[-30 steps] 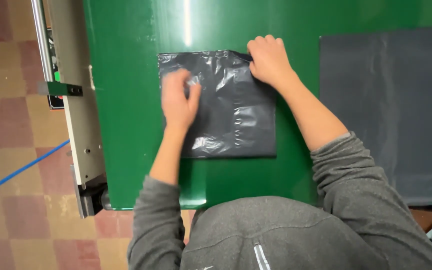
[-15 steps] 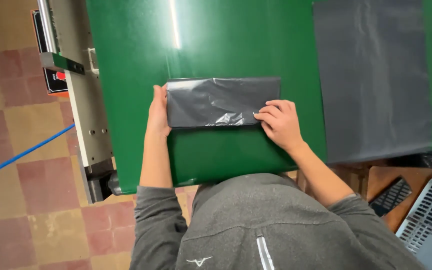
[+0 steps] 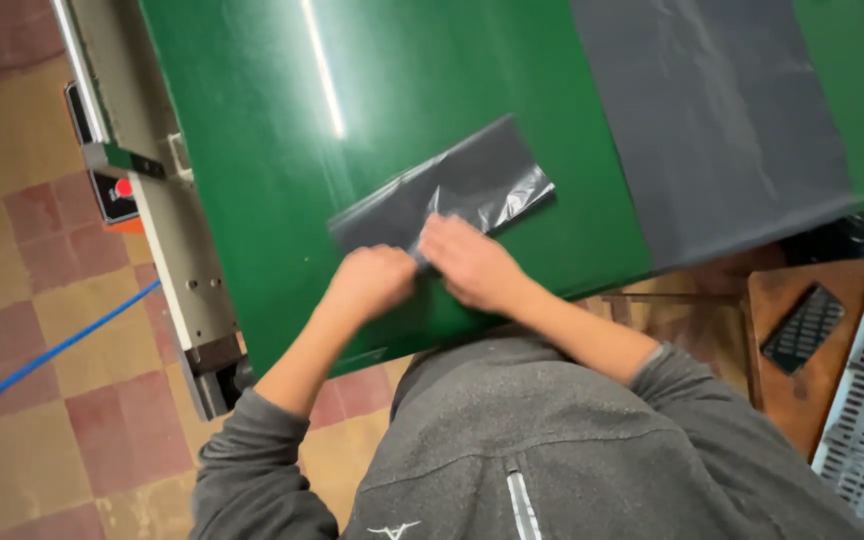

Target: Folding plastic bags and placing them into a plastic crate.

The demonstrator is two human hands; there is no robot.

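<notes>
Here, both hands (image 3: 427, 270) pinching folded dark plastic bag (image 3: 447, 195), green table (image 3: 282, 150).

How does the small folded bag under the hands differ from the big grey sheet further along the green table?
The folded bag is a narrow strip lying askew; the grey sheet is wide and spread flat. The bag looks glossy and creased, the sheet dull and smooth. The left hand and right hand touch the bag; nothing touches the sheet. Both are dark grey plastic on the green table.

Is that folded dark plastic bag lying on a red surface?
No, the folded dark plastic bag lies on a green table, with both hands at its near edge.
</notes>
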